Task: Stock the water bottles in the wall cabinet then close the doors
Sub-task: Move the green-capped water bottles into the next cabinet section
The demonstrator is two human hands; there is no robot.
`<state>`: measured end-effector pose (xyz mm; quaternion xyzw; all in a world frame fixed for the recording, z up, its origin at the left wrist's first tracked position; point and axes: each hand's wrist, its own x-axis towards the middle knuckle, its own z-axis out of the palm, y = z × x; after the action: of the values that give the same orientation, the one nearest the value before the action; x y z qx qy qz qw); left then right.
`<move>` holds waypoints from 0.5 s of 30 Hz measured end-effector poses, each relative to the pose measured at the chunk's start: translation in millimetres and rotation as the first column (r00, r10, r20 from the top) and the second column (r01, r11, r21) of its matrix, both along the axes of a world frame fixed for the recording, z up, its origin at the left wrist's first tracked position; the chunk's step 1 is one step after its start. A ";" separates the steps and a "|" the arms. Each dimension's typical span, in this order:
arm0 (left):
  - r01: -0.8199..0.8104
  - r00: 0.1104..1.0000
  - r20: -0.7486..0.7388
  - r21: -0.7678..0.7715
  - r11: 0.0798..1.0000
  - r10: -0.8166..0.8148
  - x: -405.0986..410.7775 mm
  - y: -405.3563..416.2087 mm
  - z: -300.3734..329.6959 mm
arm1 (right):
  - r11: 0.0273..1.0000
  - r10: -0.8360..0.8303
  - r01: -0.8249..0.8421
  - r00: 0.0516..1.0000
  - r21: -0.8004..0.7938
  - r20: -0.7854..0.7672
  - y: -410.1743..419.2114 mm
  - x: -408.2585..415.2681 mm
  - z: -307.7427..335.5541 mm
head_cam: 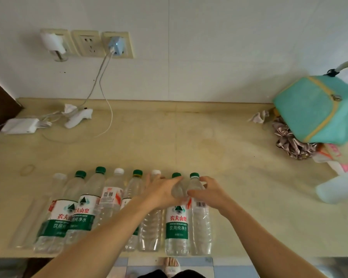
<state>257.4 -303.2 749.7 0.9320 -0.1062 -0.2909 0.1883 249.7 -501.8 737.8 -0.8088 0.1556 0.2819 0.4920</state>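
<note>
Both hands are down on the row of water bottles (117,207) standing along the front edge of the counter (189,141), the left hand (161,192) curling around the shoulder of the green-capped bottle (176,217) second from the row's right end, the right hand (209,194) wrapping the neck of the end bottle (201,223) beside it. This looks like the very first pick-up, with every bottle on the counter and nothing stocked (the wall cabinet is out of view, presumably overhead). Next calls for firm closure on both necks and a clean lift straight up, clear of the neighbouring bottles.
</note>
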 end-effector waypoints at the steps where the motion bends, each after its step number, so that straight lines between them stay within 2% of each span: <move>1: -0.007 1.000 -0.011 -0.014 1.000 0.007 1.9 -0.1 0.7 | 1.000 -0.016 0.016 1.000 0.019 0.000 -0.5 -0.5 -0.9; 4: -0.045 0.998 -0.057 -0.111 0.993 0.039 5.9 -0.5 2.3 | 0.994 -0.093 0.092 0.996 0.061 0.011 -0.3 -3.0 -4.2; 8: -0.073 0.997 -0.001 -0.340 0.938 0.078 6.0 2.4 9.6 | 0.987 -0.139 0.132 0.988 0.095 0.071 -5.9 -3.5 1.3; 12: -0.097 0.981 0.105 -0.460 0.883 0.162 12.3 8.4 30.2 | 0.990 -0.141 0.131 0.951 0.058 0.277 -12.0 3.5 23.2; 15: -0.079 0.954 0.209 -0.511 0.856 0.213 22.2 9.5 44.3 | 0.987 -0.151 0.156 0.867 0.027 0.475 -10.7 14.3 46.7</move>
<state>279.6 -293.8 793.9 0.8872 -0.1293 -0.1148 0.4278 264.0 -512.5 784.5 -0.8412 0.0955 0.0339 0.5311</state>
